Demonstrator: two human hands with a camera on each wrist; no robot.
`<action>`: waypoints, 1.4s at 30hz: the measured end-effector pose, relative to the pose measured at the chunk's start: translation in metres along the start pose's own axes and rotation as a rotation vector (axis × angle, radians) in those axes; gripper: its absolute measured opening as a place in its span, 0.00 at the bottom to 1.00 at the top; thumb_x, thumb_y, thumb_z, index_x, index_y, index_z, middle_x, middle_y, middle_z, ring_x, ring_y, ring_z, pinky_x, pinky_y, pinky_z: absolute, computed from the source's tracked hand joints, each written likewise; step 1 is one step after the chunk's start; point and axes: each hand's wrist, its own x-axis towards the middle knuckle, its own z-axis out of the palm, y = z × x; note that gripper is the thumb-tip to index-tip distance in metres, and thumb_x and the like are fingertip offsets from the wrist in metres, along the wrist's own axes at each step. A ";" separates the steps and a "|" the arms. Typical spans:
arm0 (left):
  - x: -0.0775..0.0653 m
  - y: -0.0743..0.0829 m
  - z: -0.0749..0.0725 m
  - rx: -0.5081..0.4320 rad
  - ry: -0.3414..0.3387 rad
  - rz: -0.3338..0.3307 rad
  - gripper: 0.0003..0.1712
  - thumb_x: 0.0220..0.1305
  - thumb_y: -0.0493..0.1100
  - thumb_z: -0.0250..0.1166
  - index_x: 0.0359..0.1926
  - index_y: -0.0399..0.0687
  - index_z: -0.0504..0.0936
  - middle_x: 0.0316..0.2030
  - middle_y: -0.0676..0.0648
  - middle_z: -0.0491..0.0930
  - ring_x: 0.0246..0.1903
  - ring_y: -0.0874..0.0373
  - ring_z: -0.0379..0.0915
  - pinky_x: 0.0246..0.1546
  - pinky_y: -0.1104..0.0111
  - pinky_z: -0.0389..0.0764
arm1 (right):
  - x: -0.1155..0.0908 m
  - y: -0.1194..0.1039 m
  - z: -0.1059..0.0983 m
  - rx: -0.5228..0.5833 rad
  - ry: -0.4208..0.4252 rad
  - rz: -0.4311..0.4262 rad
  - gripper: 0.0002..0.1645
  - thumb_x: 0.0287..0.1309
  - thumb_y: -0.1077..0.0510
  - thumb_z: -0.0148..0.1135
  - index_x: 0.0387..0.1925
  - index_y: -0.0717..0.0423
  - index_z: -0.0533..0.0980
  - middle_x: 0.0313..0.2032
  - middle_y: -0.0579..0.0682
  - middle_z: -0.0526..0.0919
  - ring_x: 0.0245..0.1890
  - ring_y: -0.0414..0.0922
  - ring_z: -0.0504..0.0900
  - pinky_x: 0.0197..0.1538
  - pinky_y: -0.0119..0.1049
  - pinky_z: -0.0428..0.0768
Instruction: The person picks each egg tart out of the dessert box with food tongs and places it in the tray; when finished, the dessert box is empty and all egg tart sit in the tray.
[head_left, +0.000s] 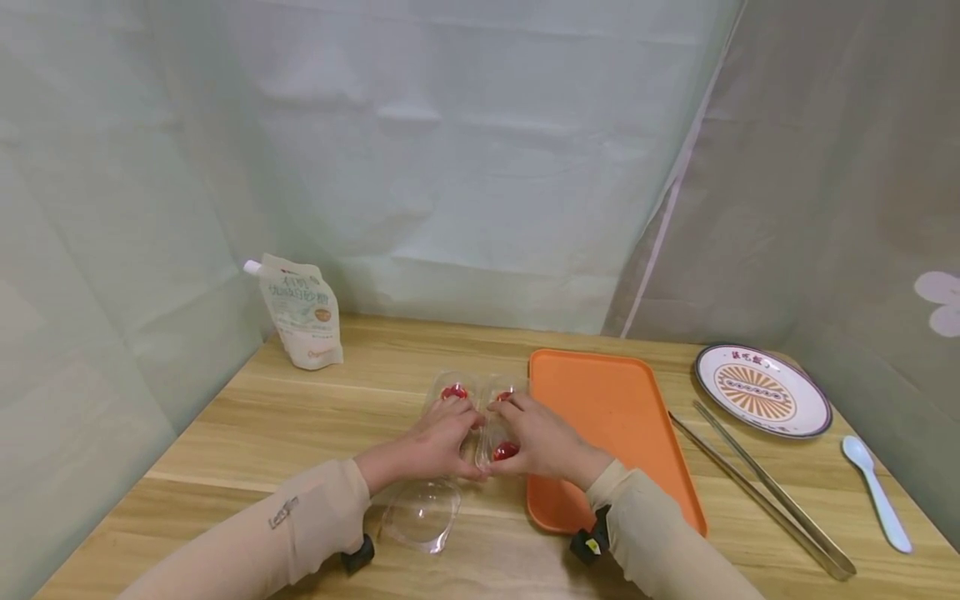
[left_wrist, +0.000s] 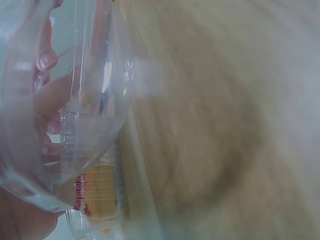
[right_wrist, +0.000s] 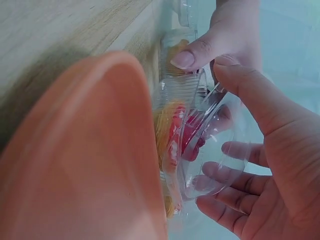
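A clear plastic container point(head_left: 489, 429) with red-topped yellow tarts point(right_wrist: 175, 132) inside stands between both hands. My left hand point(head_left: 446, 437) reaches over its left side, fingers bent toward the middle, thumb at the near edge. From the right, my right hand point(head_left: 543, 437) spans the domed clear lid point(right_wrist: 215, 145) with thumb and spread fingers. Both thumbs meet at the lid's near rim in the right wrist view. Another clear domed lid point(head_left: 422, 515) lies below my left wrist and fills much of the left wrist view. My fingers partly hide the tarts.
An orange tray point(head_left: 600, 417) lies right beside the container. Metal tongs point(head_left: 772, 492), a patterned plate point(head_left: 806, 400) and a light blue spoon point(head_left: 877, 492) are farther right. A white spouted pouch point(head_left: 303, 317) stands at the back left. Fabric walls point(head_left: 465, 167) surround the table.
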 end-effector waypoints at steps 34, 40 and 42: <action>-0.010 0.004 -0.016 -0.029 0.029 0.008 0.42 0.41 0.61 0.76 0.56 0.47 0.76 0.53 0.47 0.74 0.59 0.49 0.64 0.65 0.51 0.64 | -0.041 0.011 -0.017 0.200 0.180 0.090 0.49 0.43 0.44 0.75 0.65 0.58 0.66 0.55 0.53 0.78 0.49 0.49 0.79 0.51 0.47 0.79; -0.011 0.003 -0.015 -0.008 0.039 0.012 0.42 0.41 0.62 0.76 0.56 0.47 0.76 0.52 0.48 0.75 0.59 0.50 0.65 0.66 0.52 0.64 | -0.043 0.015 -0.020 0.215 0.204 0.109 0.49 0.44 0.45 0.75 0.66 0.57 0.66 0.58 0.52 0.76 0.51 0.48 0.79 0.50 0.47 0.80; -0.011 0.004 -0.016 -0.007 0.046 0.011 0.43 0.41 0.62 0.76 0.56 0.47 0.76 0.53 0.47 0.74 0.59 0.50 0.65 0.66 0.52 0.64 | -0.044 0.016 -0.021 0.217 0.214 0.120 0.49 0.44 0.45 0.75 0.66 0.56 0.65 0.58 0.51 0.76 0.50 0.47 0.79 0.49 0.45 0.80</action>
